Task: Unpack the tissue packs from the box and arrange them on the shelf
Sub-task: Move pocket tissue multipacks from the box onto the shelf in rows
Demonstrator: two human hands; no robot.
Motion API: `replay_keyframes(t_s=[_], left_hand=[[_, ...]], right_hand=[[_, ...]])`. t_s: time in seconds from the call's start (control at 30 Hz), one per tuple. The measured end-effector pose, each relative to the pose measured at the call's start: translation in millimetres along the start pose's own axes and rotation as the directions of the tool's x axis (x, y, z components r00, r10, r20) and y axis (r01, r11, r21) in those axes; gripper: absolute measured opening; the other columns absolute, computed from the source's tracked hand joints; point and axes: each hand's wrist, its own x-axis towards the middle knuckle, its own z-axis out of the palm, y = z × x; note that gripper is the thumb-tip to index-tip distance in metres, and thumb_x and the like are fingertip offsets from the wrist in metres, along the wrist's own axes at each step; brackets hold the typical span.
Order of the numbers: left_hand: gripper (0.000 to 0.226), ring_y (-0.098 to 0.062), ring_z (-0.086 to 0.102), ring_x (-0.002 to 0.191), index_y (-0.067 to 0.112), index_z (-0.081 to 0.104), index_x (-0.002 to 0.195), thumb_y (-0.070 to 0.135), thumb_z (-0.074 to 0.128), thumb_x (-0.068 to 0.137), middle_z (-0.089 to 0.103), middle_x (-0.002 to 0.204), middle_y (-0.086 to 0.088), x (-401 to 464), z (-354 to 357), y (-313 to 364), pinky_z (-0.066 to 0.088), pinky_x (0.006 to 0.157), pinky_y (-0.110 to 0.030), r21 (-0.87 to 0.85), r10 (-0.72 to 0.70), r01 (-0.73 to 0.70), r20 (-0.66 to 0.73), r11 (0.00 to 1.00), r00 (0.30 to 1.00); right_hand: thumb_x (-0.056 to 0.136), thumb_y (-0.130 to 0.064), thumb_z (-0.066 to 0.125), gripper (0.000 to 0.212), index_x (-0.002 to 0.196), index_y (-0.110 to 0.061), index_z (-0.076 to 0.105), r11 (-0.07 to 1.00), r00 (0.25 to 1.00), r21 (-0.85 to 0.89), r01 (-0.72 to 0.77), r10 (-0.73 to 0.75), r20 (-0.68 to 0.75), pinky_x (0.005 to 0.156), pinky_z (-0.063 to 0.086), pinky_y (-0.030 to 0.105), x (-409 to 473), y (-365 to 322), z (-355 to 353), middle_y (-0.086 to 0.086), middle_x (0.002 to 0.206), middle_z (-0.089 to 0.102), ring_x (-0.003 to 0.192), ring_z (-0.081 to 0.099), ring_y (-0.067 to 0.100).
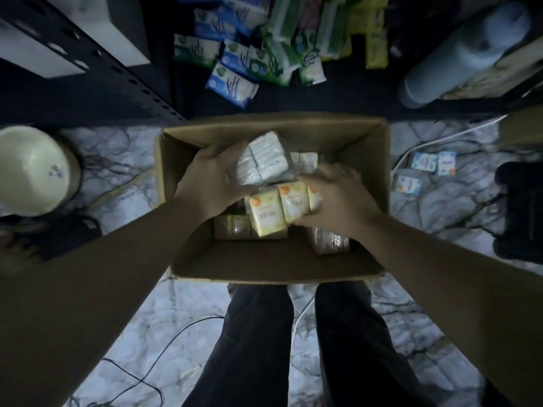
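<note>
Dim floor; hands (279, 189) seemingly grip packs (279, 205).

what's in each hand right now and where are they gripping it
Left hand holds a white tissue bundle, grip on its left side. Right hand holds a yellow tissue bundle, grip on its right end.

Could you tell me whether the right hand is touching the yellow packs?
Touching. The head view shows the right hand wrapped around the right end of the yellow packs, fingers lying on the wrapping.
</note>
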Motion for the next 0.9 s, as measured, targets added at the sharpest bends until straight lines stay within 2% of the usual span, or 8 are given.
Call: replay_keyframes(t_s=[0.1,0.2,0.27,0.37,0.5,0.67,0.77,0.9], left_hand=[[0.097,-0.032,0.054,0.121,0.037,0.045,0.154,0.057,0.086,0.070,0.066,0.123,-0.007,-18,-37,19,0.048,0.103,-0.042,-0.012,0.020,-0.020,-0.052,1.000,0.998],[0.093,-0.028,0.058,0.113,0.032,0.053,0.150,0.053,0.090,0.067,0.067,0.116,-0.005,-35,-77,42,0.047,0.096,-0.035,-0.024,0.060,-0.063,-0.113,0.998,0.992],[0.093,-0.024,0.059,0.108,0.035,0.053,0.149,0.057,0.088,0.066,0.066,0.110,-0.001,-45,-103,57,0.046,0.091,-0.030,-0.013,0.095,-0.097,-0.131,0.995,0.987],[0.092,-0.022,0.060,0.111,0.043,0.051,0.146,0.059,0.088,0.063,0.065,0.115,0.004,-63,-147,81,0.052,0.095,-0.035,-0.036,0.115,-0.123,-0.168,0.992,0.979],[0.092,-0.016,0.060,0.099,0.040,0.056,0.144,0.071,0.077,0.060,0.057,0.102,0.009,-97,-215,124,0.053,0.088,-0.032,-0.071,0.107,-0.124,-0.203,0.990,0.973],[0.096,-0.019,0.060,0.105,0.037,0.057,0.144,0.075,0.071,0.058,0.057,0.104,0.008,-143,-302,176,0.053,0.092,-0.041,-0.130,0.109,-0.143,-0.241,0.981,0.964],[0.091,-0.016,0.061,0.104,0.042,0.056,0.141,0.070,0.077,0.057,0.056,0.106,0.022,-167,-354,210,0.054,0.093,-0.041,-0.138,0.182,-0.234,-0.315,0.962,0.932],[0.097,-0.008,0.055,0.106,0.048,0.048,0.146,0.075,0.080,0.058,0.056,0.108,0.015,-187,-426,253,0.051,0.096,-0.038,-0.073,0.227,-0.269,-0.352,0.960,0.908]], right_hand=[[0.067,-0.070,0.072,0.089,0.140,-0.021,0.060,0.999,0.997,-0.046,0.016,-0.019,-0.074,0.087,0.041,0.045,-25,-21,-38,0.003,0.110,0.055,0.103,0.056,0.029],[0.065,-0.077,0.057,0.091,0.134,-0.019,0.065,0.999,0.994,-0.041,0.023,-0.028,-0.106,0.084,0.049,0.049,-45,-41,-77,0.004,0.104,0.055,0.096,0.059,0.031],[0.065,-0.077,0.057,0.090,0.132,-0.018,0.067,0.999,0.992,-0.028,0.037,-0.040,-0.122,0.081,0.052,0.052,-55,-54,-105,0.005,0.103,0.056,0.094,0.060,0.033],[0.064,-0.076,0.058,0.088,0.127,-0.017,0.070,0.998,0.987,-0.040,0.058,-0.063,-0.147,0.082,0.050,0.050,-74,-73,-151,0.004,0.101,0.057,0.091,0.061,0.033],[0.061,-0.082,0.065,0.089,0.130,-0.026,0.068,0.998,0.993,-0.034,0.053,-0.056,-0.102,0.093,0.042,0.045,-108,-98,-223,-0.002,0.106,0.057,0.100,0.058,0.026],[0.060,-0.084,0.069,0.083,0.128,-0.036,0.065,0.996,0.993,-0.079,0.052,-0.060,-0.103,0.084,0.042,0.039,-154,-133,-321,-0.015,0.103,0.048,0.098,0.056,0.013],[0.059,-0.080,0.070,0.077,0.121,-0.035,0.067,0.995,0.982,-0.063,0.075,-0.085,-0.167,0.076,0.048,0.040,-182,-155,-384,-0.015,0.093,0.045,0.086,0.054,0.012],[0.064,-0.084,0.066,0.083,0.134,-0.039,0.060,0.992,0.975,-0.104,0.070,-0.090,-0.202,0.083,0.045,0.035,-216,-184,-469,-0.020,0.098,0.044,0.092,0.048,0.006]])
